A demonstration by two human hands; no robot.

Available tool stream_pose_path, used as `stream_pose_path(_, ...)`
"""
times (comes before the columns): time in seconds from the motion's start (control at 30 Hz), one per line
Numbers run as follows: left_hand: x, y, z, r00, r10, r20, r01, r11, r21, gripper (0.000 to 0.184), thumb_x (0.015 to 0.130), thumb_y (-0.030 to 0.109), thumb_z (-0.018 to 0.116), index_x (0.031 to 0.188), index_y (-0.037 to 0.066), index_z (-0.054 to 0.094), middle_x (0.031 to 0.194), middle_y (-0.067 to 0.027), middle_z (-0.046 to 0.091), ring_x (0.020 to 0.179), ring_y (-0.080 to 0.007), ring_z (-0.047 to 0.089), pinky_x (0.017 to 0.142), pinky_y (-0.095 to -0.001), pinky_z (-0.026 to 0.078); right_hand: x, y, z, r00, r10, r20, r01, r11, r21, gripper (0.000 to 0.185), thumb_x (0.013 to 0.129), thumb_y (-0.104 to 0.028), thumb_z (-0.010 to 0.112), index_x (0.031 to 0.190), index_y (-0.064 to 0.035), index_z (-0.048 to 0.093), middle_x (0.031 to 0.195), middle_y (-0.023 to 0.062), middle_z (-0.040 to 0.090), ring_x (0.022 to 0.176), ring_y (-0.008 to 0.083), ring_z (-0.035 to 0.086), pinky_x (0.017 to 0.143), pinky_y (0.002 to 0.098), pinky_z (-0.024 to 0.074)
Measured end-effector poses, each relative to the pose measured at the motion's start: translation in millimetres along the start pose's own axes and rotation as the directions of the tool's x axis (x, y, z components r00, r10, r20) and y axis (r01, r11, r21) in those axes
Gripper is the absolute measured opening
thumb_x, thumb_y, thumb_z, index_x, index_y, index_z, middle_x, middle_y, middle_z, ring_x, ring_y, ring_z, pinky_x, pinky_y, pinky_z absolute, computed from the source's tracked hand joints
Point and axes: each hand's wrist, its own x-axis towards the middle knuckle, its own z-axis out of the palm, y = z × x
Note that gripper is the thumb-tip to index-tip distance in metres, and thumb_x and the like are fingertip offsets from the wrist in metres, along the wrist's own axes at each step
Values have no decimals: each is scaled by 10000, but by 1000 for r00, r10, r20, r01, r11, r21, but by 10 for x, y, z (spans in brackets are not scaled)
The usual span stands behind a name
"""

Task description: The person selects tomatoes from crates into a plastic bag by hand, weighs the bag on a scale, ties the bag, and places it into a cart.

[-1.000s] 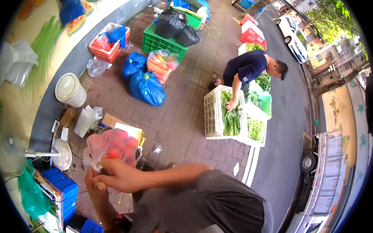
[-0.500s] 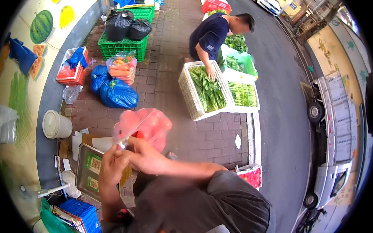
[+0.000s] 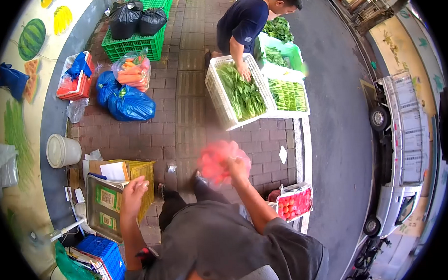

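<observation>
My right hand [image 3: 240, 170] is closed on a translucent plastic bag [image 3: 218, 162] with round red contents, held over the brick pavement. The bag is blurred, so its contents cannot be told exactly. My left hand [image 3: 132, 193] is raised beside a metal tray [image 3: 94, 206] bearing two green QR-code cards. Its fingers are loosely curled and apart from the bag, with nothing visible in them. Right of the bag, at the road edge, stands a box of tomatoes [image 3: 294, 205].
A person [image 3: 244, 23] in dark blue reaches into a white crate [image 3: 217, 98] of leafy greens ahead. Blue bags [image 3: 131, 104], a bag of carrots [image 3: 132, 74] and a green crate [image 3: 132, 49] stand left. A yellow crate [image 3: 145, 172] and white bucket [image 3: 64, 151] are nearer.
My left hand has let go of the bag's neck. My right hand has carried the bag rightward, away from the tray. The tomato box now shows more fully.
</observation>
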Motion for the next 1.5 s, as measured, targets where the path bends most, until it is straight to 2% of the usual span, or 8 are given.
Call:
stream_pose_path(0.17,169,-122,36,984,-163,-74,163,987,-2,502,934,265,650,1291,-69,537,1096,-115,667,908,-145,628,814,-265,494,-179,78,-378,932,272,-240,-182,923,338,170,828,-137,638,767,22,626,612,59,520,501,166,491,462,330,486)
stream_pose_path(0.4,551,-268,134,970,-235,-61,238,970,47,516,931,283,651,1286,-73,533,1075,-106,657,954,-141,625,813,-262,496,-230,254,-717,814,477,-332,-315,842,438,249,868,-153,646,676,-73,510,568,24,471,477,150,465,488,312,424)
stream_pose_path(0.5,757,-341,171,958,-277,-70,280,960,25,514,923,290,660,1269,-71,541,1053,-84,649,943,-125,619,787,-251,491,-51,1119,-952,906,305,-294,-182,907,379,234,875,-161,645,702,-61,524,580,37,490,489,166,495,485,317,442)
stream_pose_path(0.77,1140,-196,219,979,-193,-66,194,981,12,472,940,336,635,1262,-1,556,1011,-43,664,812,-76,588,692,-210,461,334,977,-944,917,322,-235,-202,883,424,178,886,-144,629,782,-19,557,628,62,522,503,192,520,495,308,485)
stream_pose_path(0.9,1342,-21,224,971,-202,-128,191,977,-93,249,919,235,658,1015,8,621,840,24,585,719,-51,509,646,-208,421,512,24,-670,842,488,-228,-307,783,542,190,910,-135,615,769,-38,533,613,43,495,492,159,484,498,303,477)
stream_pose_path(1.1,2145,-661,-78,948,-300,-106,285,949,-135,270,912,288,659,987,31,627,819,4,586,662,-76,497,598,-231,415,1417,-329,-448,936,314,-159,-220,875,432,184,918,-97,598,758,-52,519,614,18,469,507,122,474,486,277,456)
stream_pose_path(1.4,3406,-1067,-890,493,-831,-258,825,540,-164,374,908,405,622,1137,110,596,953,-93,625,721,-257,601,582,-414,462,3211,-2933,522,854,477,-205,-329,803,497,145,913,-72,596,782,-35,545,640,40,501,536,135,496,497,293,472)
stream_pose_path(1.5,4061,-704,-1266,568,-752,-335,675,658,-333,351,919,376,619,1110,83,598,902,-88,626,654,-241,588,531,-401,444,3835,-3554,655,929,345,-138,-235,833,501,136,912,-80,598,789,-28,570,647,47,534,537,153,519,531,302,485)
